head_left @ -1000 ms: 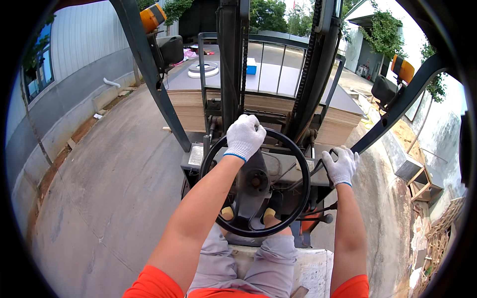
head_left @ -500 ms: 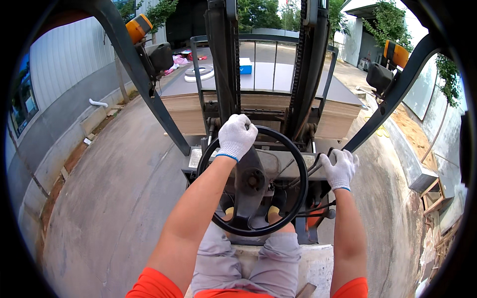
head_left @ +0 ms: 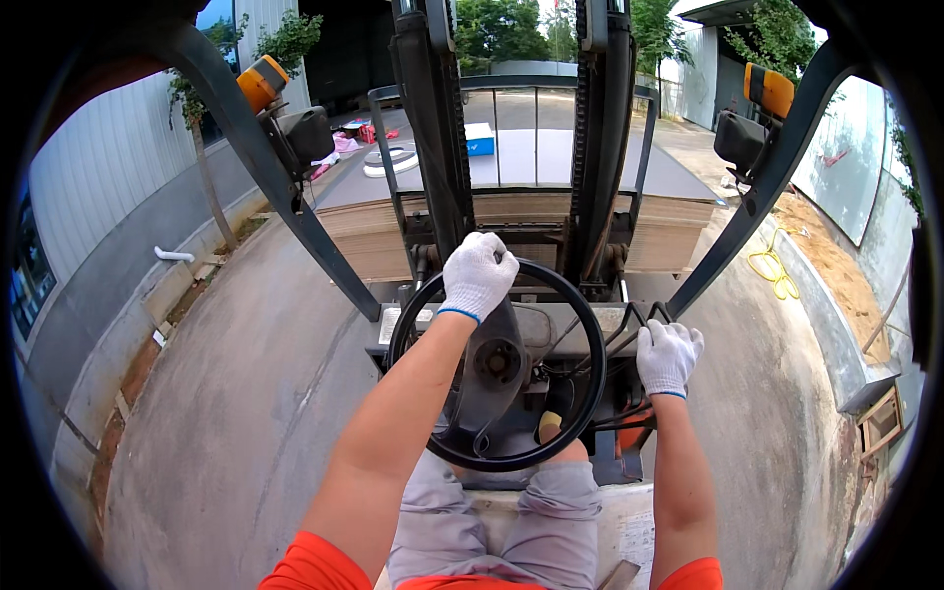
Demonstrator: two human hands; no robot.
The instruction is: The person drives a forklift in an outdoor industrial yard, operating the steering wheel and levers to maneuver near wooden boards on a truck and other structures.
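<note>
I sit at the controls of a forklift. My left hand (head_left: 480, 273), in a white knitted glove with a blue cuff, is closed at the top of the black steering wheel (head_left: 501, 460); whether it grips the rim or a knob there is hidden under the fingers. To the right of the wheel, my gloved right hand (head_left: 670, 356) curls over one of several black control levers (head_left: 627, 317). Beyond the wheel rises the dark mast (head_left: 596, 138). In front of it lies a wide stack of flat brown boards (head_left: 364, 236), with a grey top.
A blue-and-white box (head_left: 480, 142) and a round white-rimmed object (head_left: 391, 162) rest on the stack. A grey wall (head_left: 108, 226) with a low kerb runs along the left. To the right, a yellow hose (head_left: 772, 270) lies beside a concrete kerb (head_left: 836, 334) and sandy ground.
The surroundings have shifted, and more of the yellow hose shows on the right. My right hand's fingers have curled down over the lever. My left hand stays at the wheel's top.
</note>
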